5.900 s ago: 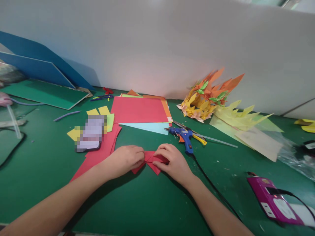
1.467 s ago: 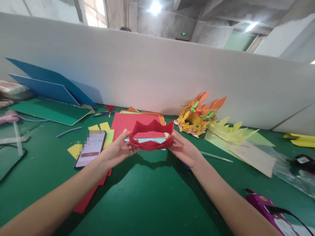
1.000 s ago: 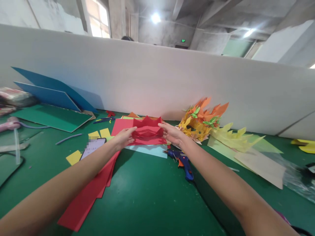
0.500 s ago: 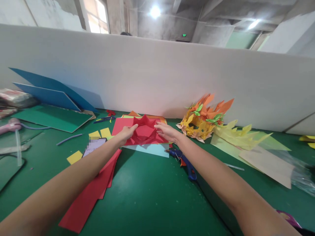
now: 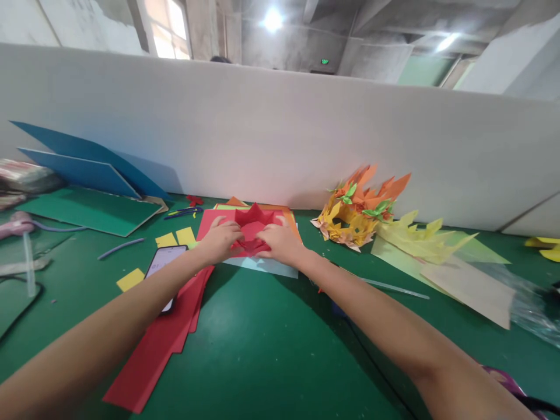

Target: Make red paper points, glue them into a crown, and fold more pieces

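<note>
A red folded-paper crown (image 5: 255, 214) with pointed tips stands on a stack of coloured paper (image 5: 209, 219). At its left side my left hand (image 5: 220, 240) is closed, thumb and fingers gripping the near edge. My right hand (image 5: 280, 240) grips the opposite side the same way, fingers curled over the rim. Both hands cover parts of the crown's sides. A pale blue sheet (image 5: 262, 266) lies under the near edge of the stack. Most of the glue gun (image 5: 338, 309) is hidden beneath my right forearm.
Finished orange and yellow paper crowns (image 5: 350, 224) sit to the right, beside a pale yellow crown (image 5: 420, 242). A phone (image 5: 164, 256), yellow squares (image 5: 130, 280) and red paper strips (image 5: 153, 356) lie left. Blue boards (image 5: 83, 169) lean on the white partition (image 5: 262, 134).
Both hands have shifted inward and toward me along the crown, their fingers now curled over its near sides. My right forearm covers more of the glue gun, and more of the phone shows.
</note>
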A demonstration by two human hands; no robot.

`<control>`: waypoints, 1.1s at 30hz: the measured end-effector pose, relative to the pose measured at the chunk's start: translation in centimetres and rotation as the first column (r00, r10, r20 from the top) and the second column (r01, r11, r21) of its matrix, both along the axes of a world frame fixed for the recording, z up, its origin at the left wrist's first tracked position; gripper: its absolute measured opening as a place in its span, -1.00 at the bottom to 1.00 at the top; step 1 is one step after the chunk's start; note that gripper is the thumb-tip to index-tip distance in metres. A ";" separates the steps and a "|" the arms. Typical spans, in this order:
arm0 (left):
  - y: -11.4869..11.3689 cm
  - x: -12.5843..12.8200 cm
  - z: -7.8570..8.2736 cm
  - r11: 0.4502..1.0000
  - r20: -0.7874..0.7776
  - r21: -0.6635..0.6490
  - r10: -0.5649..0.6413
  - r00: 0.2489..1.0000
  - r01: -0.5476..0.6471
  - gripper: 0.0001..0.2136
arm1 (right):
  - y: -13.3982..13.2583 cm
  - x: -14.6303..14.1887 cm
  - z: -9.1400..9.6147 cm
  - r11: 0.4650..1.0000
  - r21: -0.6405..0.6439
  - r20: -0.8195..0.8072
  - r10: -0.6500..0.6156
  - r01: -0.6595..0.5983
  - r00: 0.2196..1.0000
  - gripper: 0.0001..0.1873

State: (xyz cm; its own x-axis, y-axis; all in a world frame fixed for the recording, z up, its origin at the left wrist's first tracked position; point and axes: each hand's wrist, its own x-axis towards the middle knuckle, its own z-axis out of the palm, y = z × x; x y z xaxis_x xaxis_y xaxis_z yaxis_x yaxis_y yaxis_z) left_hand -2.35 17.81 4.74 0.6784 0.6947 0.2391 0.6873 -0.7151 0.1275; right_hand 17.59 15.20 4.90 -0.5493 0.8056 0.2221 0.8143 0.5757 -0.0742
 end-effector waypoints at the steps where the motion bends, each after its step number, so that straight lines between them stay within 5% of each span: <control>1: 0.2 -0.1 0.0 1.000 -0.008 0.005 0.008 1.000 -0.008 -0.93 | 0.1 -0.1 -0.2 1.000 -0.001 0.015 -0.010 0.010 1.000 -0.81; 4: 0.8 -0.1 0.0 1.000 -0.062 0.025 0.019 0.998 -0.018 -0.89 | 0.6 0.1 -0.7 1.000 -0.003 0.023 -0.029 0.029 0.999 -0.92; 16: 0.4 1.0 -0.6 0.985 -0.086 -0.036 0.166 0.982 -0.170 -0.94 | 1.2 0.2 -0.9 0.996 -0.031 -0.063 -0.083 0.081 0.995 -0.86; 22: 0.0 -0.9 0.2 0.993 -0.001 -0.078 0.083 0.997 -0.083 -0.62 | 1.0 1.8 -0.4 0.993 -0.030 -0.057 -0.115 0.113 0.992 -0.84; 33: 1.1 -2.5 0.5 0.993 -0.033 -0.103 0.046 0.998 -0.049 -0.90 | 2.0 4.3 0.5 0.986 -0.100 -0.049 -0.137 0.132 0.989 -0.87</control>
